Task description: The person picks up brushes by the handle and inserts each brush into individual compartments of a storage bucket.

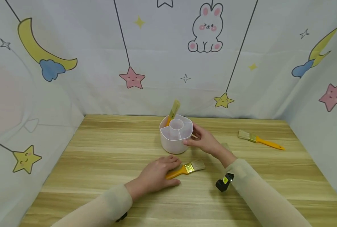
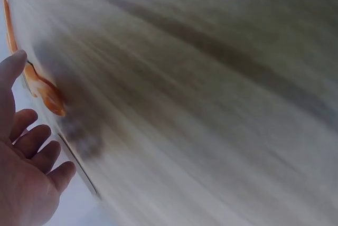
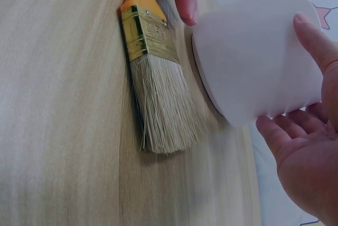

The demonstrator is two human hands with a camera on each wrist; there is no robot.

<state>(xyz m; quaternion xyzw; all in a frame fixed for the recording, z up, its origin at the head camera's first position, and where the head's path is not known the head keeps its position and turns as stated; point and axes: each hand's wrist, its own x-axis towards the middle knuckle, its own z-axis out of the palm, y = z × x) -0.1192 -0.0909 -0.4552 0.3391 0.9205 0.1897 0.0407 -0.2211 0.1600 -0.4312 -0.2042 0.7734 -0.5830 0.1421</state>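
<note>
We see the left hand (image 1: 159,173) lying low over the counter (image 1: 100,142), its fingers (image 2: 46,156) loosely bent and its thumb set well away from them, with nothing in its grasp. The handle of the nearest paintbrush (image 1: 189,168) runs into the gap between that thumb and the fingers; the brush lies flat on the counter, bristles pointing to the right, and we cannot tell whether the skin touches the handle. The right hand (image 1: 204,140) grips a white divided organizer (image 1: 172,145) by its right side, the thumb against the front wall and the other fingers reaching round the side. The organizer stands upright just beyond the left fingertips and behind the near brush. In its back left compartment we find a second paintbrush (image 1: 173,110), leaning with bristles up and orange handle down inside. Well to the right of both hands, a third paintbrush (image 1: 252,138) lies on the counter with its bristles towards us on the left. Pale bristles (image 1: 226,145) show past the right wrist, mostly hidden by it.
</note>
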